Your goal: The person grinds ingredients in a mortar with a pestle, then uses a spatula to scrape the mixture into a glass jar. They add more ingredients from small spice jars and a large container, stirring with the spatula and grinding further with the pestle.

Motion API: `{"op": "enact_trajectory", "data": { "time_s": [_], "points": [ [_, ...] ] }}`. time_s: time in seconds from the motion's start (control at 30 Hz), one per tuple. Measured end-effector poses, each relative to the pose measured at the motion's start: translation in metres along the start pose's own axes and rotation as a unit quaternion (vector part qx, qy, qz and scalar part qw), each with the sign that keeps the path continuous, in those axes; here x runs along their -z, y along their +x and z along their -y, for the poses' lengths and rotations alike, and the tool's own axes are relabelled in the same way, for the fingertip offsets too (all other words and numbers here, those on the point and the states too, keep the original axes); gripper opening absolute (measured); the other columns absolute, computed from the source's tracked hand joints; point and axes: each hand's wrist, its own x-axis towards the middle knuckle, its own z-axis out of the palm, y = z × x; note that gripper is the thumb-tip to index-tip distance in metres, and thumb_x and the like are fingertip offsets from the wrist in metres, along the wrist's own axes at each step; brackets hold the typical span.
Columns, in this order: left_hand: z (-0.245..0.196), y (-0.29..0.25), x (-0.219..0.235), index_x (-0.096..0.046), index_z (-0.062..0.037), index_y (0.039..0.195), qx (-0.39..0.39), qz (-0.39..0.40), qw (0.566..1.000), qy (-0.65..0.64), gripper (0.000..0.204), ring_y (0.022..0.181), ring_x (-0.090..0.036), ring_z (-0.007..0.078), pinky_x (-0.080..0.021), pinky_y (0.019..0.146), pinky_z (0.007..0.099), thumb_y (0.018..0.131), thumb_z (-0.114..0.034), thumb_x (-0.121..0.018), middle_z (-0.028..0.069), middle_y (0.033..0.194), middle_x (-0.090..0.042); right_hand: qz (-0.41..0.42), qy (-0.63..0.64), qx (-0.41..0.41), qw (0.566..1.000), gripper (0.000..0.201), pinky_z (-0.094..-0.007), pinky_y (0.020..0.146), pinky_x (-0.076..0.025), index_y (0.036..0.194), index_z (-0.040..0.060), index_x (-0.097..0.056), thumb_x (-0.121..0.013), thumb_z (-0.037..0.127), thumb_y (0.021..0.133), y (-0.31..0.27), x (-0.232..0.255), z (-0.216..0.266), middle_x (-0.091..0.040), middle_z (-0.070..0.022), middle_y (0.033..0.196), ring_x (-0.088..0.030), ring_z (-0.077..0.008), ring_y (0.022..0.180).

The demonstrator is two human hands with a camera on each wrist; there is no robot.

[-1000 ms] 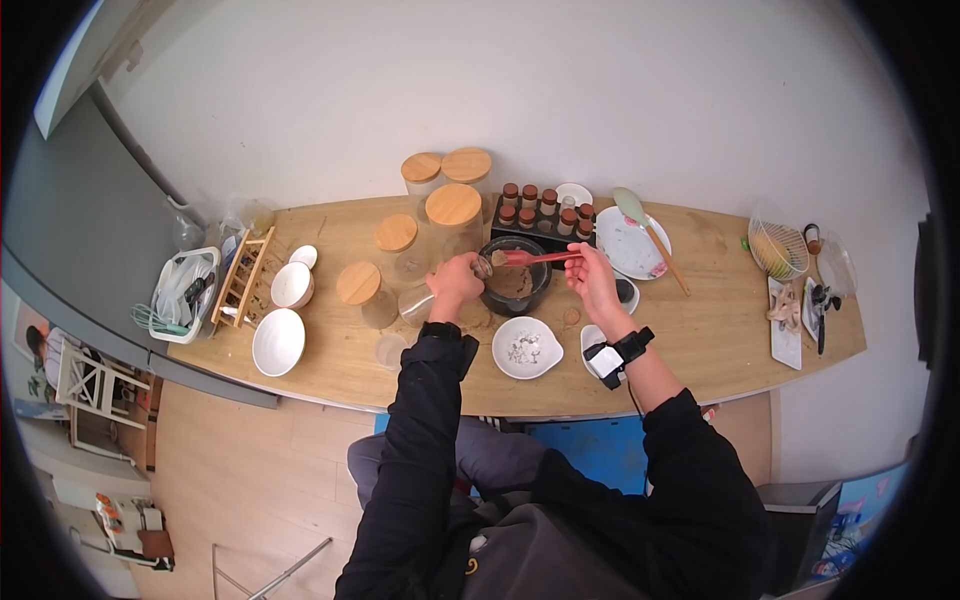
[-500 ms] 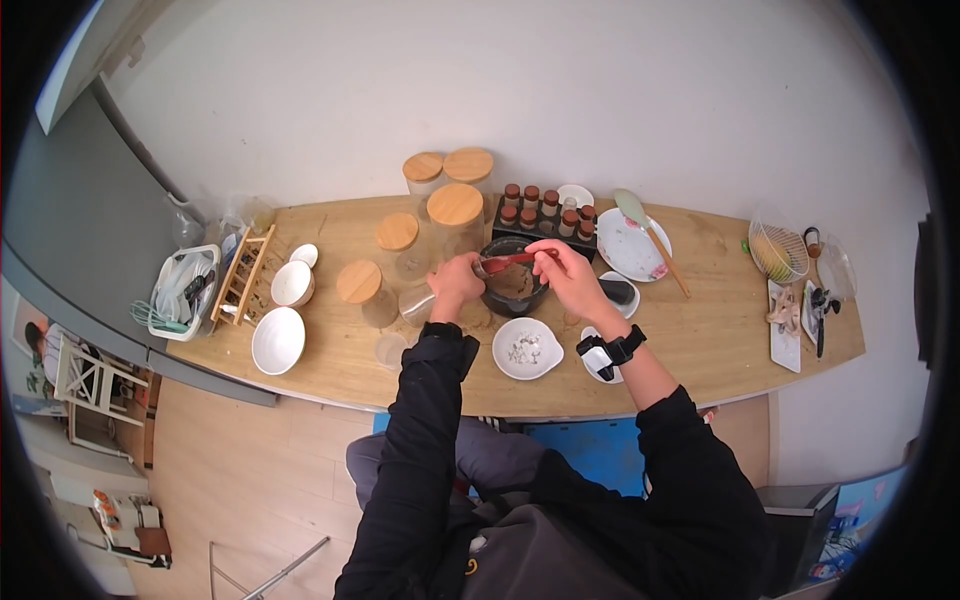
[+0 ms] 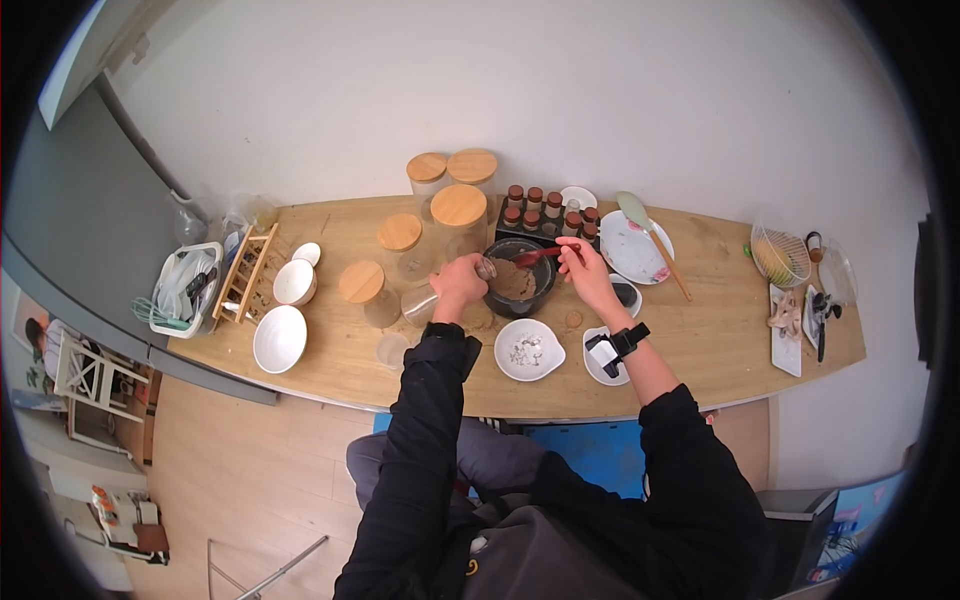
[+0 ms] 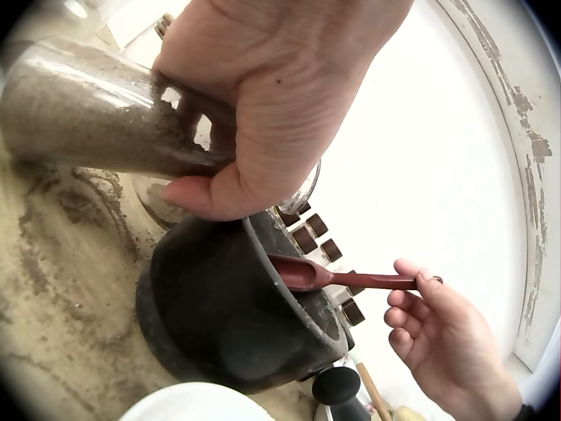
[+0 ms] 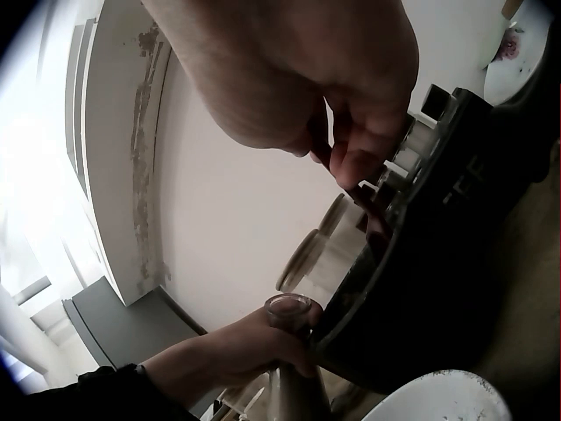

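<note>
My left hand (image 3: 458, 287) grips the neck of a tilted glass bottle (image 4: 79, 105) with brown powder inside, its mouth (image 5: 289, 305) beside the rim of a black pot (image 4: 219, 303). In the left wrist view the thumb lies near that rim. Between the thumb and fingers of my right hand (image 3: 592, 282) is the handle of a dark red scoop (image 3: 527, 259); its head dips inside the pot, at the brown powder (image 3: 512, 284). The right wrist view shows the right hand (image 5: 307, 70) above the pot, whose contents are hidden there.
Wooden-lidded jars (image 3: 400, 232) stand left of the pot, a rack of small bottles (image 3: 534, 205) behind it. In front lies a white bowl (image 3: 529, 349) with bits inside. A plate (image 3: 622, 262) with a spatula is at right, white bowls (image 3: 280, 339) at left.
The scoop went left to the glass bottle's mouth half a second ago, then came back right and now sits in the pot. My left hand and its bottle have stayed nearly still.
</note>
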Motion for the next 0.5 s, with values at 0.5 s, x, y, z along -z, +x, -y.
{"op": "enact_trajectory", "data": {
  "time_s": [0.5],
  "points": [
    [-0.001, -0.003, -0.001, -0.065, -0.0277, 0.087, -0.007, -0.034, 0.999, -0.002, 0.03, 0.102, -0.059, 0.0256, -0.037, 0.09, 0.0468, 0.066, -0.008, -0.057, -0.0007, 0.094, -0.067, -0.006, 0.211, -0.198, 0.957, 0.027, -0.0226, 0.054, -0.045, 0.104, 0.0037, -0.056, -0.046, 0.028, 0.098, -0.003, 0.001, -0.032, -0.059, -0.0032, 0.079, -0.055, -0.01, 0.063]
  ]
}}
